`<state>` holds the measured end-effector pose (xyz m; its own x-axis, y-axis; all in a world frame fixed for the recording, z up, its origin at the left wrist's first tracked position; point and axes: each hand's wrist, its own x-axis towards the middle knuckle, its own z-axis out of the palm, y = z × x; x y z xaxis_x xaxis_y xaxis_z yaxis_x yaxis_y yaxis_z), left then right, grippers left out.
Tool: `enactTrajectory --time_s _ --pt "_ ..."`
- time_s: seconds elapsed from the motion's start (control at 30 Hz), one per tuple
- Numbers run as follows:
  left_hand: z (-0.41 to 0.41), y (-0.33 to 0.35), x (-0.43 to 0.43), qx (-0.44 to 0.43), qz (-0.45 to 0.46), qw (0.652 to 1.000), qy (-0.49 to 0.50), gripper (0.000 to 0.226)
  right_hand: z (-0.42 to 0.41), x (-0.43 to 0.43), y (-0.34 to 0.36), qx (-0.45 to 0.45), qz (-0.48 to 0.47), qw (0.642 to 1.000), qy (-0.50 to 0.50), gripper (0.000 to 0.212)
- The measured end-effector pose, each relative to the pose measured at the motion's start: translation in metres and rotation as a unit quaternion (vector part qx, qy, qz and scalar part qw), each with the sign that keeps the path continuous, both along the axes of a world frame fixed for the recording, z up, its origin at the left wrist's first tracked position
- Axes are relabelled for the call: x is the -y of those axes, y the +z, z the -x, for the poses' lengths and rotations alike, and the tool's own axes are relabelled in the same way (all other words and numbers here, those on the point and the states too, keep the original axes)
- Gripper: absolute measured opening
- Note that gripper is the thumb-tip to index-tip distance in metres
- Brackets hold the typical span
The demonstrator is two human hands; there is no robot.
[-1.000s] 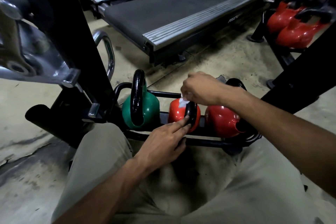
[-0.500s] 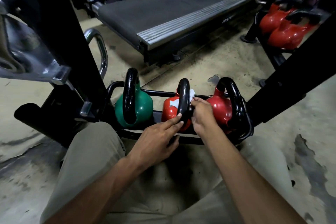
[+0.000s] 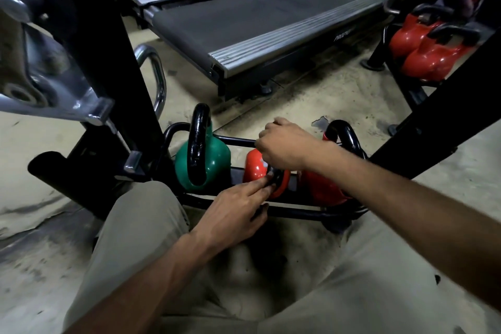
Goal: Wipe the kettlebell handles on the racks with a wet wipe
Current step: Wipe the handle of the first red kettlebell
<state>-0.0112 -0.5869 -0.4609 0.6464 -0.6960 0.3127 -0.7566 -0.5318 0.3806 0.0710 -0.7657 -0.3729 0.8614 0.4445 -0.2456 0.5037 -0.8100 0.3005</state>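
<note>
**Head view.** A low floor rack [image 3: 298, 215] in the lower centre of the frame carries a green kettlebell [image 3: 214, 163], a middle red kettlebell [image 3: 253, 168] and a right red kettlebell [image 3: 325, 188].

The right hand [image 3: 287, 144], fingers curled closed over the crown of the middle handle [image 3: 279, 183], has risen from that handle's right flank, where it was half a second ago. The wet wipe, visible then, is now hidden beneath the hand.

The left hand [image 3: 238, 206] stays below with its fingers straight, pressing the handle's near leg.

**Judgement:** the rub travels up and down this one loop, so the middle handle is still being wiped. Whether the neighbouring handles, or those of the red kettlebells [image 3: 423, 54] at upper right, are done cannot be told.
</note>
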Motion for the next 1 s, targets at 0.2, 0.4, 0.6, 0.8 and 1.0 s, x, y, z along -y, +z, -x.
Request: enactTrajectory --time_s 0.2,0.4,0.6,0.8,1.0 --pt "-0.001 0.0 -0.003 0.004 0.007 1.0 -0.005 0.045 -0.016 -0.03 0.017 -0.159 0.152 0.975 0.014 0.017" --pt "-0.002 -0.002 -0.003 -0.022 0.004 1.0 -0.01 0.048 -0.017 -0.011 0.026 -0.143 0.063 0.988 0.006 0.017" --pt "-0.003 -0.006 -0.004 -0.038 0.036 0.999 -0.007 0.048 0.032 0.02 -0.006 0.061 -0.192 0.979 -0.034 0.017" --pt "-0.007 -0.008 -0.001 -0.114 0.147 0.982 0.018 0.04 0.079 0.014 -0.066 0.106 -0.697 0.602 -0.374 0.009" --pt "-0.004 -0.007 0.0 -0.086 0.13 0.987 0.022 0.041 0.044 0.0 -0.087 -0.033 -0.822 0.25 -0.51 0.024"
